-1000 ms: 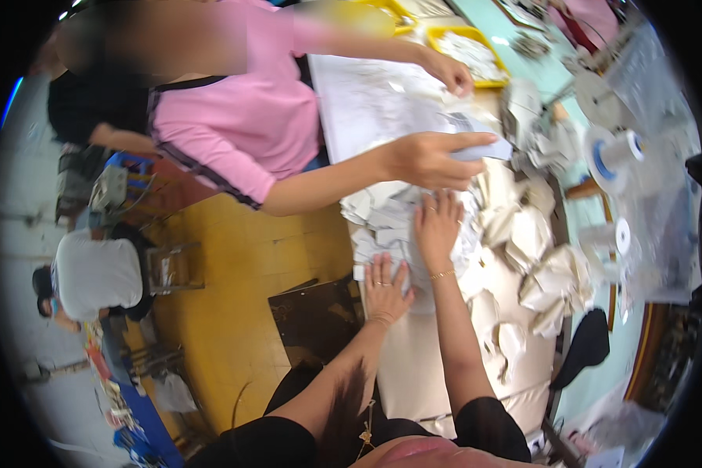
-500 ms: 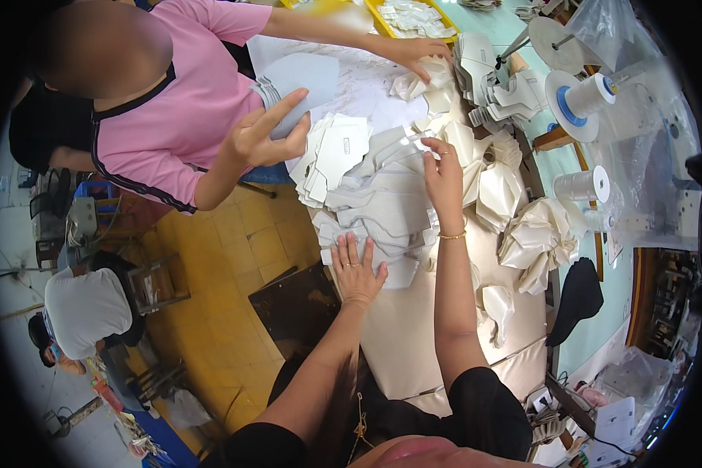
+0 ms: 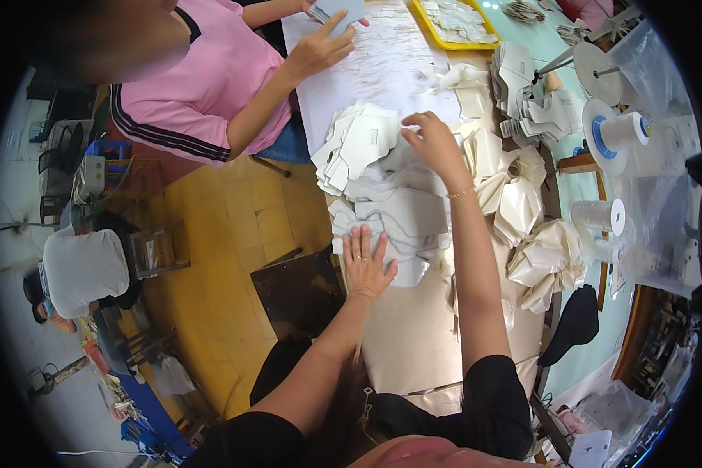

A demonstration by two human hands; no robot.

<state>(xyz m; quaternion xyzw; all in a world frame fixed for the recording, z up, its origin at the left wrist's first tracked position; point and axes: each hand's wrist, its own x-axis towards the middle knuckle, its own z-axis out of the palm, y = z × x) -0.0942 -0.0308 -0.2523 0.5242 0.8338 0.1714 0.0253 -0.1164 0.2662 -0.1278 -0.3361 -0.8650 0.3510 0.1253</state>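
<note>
L hand (image 3: pixel 368 265) flat on grey pcs (image 3: pixel 405 212); R hand (image 3: pixel 432 147) up by white stack (image 3: pixel 359 144)

Grey pcs lie in a loose, overlapping pile on the cream surface (image 3: pixel 402 335), in front of the wearer; L hand palm-down on the pile's near-L part, fingers spread wide, nothing gripped; R hand at the pile's far-R end, fingers bent, tips close tog.; can't tell if they hold a pc; white stack, slightly fanned, sits at the pile's far-L side; shiny cream pcs (image 3: pixel 516 204) bunched R of the R forearm; white thread spools (image 3: pixel 597 216) further R; yellow tray (image 3: pixel 468 46) w/ white pcs at far end; co-wkr (image 3: pixel 210 86) in pink top, far L, w/ blue-grey pcs (image 3: pixel 340 11) in hand
</note>
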